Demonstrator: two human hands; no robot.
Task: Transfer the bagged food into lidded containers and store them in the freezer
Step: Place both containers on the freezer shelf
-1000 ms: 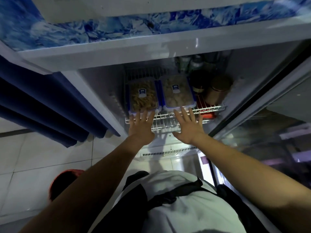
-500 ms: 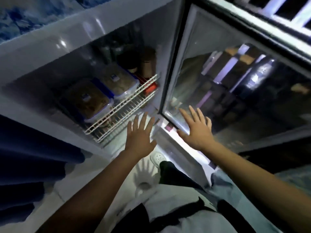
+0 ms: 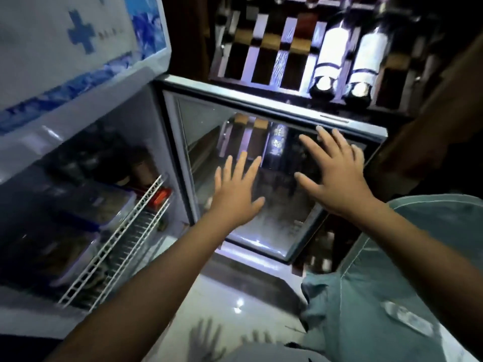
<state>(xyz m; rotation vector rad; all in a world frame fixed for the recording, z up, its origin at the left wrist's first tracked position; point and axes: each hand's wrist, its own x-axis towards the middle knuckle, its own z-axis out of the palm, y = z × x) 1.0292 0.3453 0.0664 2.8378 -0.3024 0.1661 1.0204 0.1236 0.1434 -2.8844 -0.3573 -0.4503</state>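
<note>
Nothing is grasped: both grips are released, with fingers straight and spread. The left hand is held in front of the glass door, over the lower middle of the pane; whether the palm touches the glass cannot be told. The right hand is held nearer the door's free edge, its fingertips reaching the dark upper frame of the door; contact there cannot be confirmed either.

The door is shown swung open, hinged at the freezer cabinet to its left. Reflections of shelving are seen in the pane.

To the left of the door, inside the cabinet, a white wire shelf is fitted. Two lidded containers are set on it side by side: the upper container, closer to the door, and the lower container, farther from the door. Both are blurred and dim; blue rim trim is visible on the upper one, and their contents cannot be identified. A small red item lies at the shelf end nearest the door.

Above the door, a dark rack with two bottles is seen. Below the door, a glossy tiled floor carries the shadows of both hands.
</note>
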